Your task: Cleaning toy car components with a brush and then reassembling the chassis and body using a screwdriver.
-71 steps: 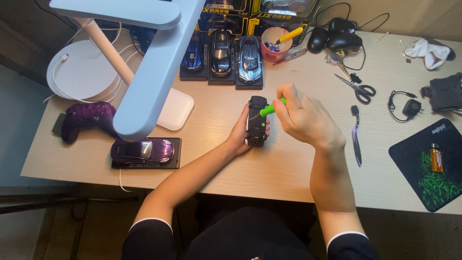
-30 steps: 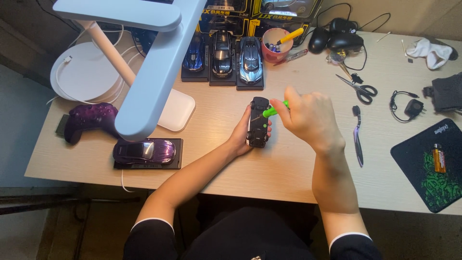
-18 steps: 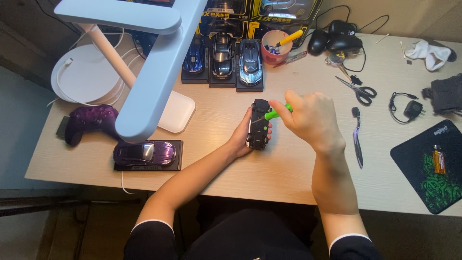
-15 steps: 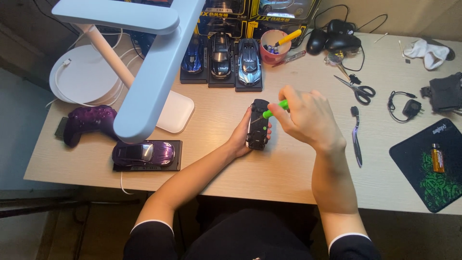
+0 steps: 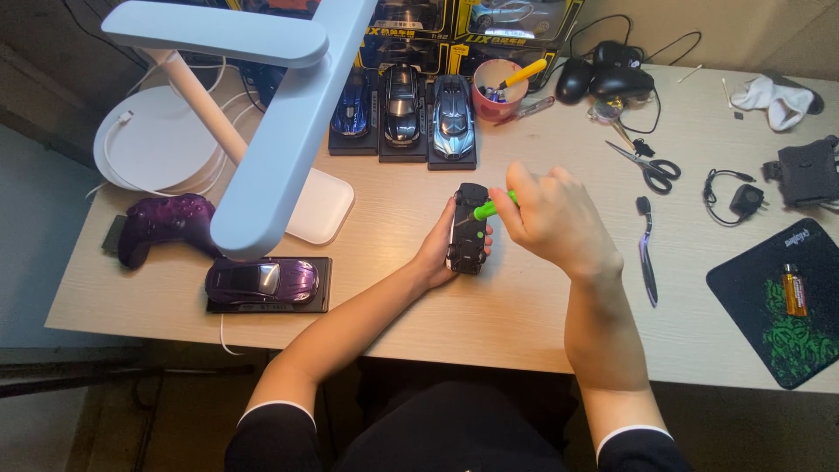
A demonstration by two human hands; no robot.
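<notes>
While the small black toy car (image 5: 468,229) is kept upside down on the wooden desk (image 5: 516,306) near its middle, it is gripped from the side by the left hand (image 5: 441,249) so that it cannot roll or slip. A green-handled screwdriver (image 5: 491,208) is pinched tight in the closed fingers of the right hand (image 5: 546,218) and is tipped down so its end meets the car's flat bottom. Other toy cars (image 5: 402,109) are lined up at the back, out of the way.
</notes>
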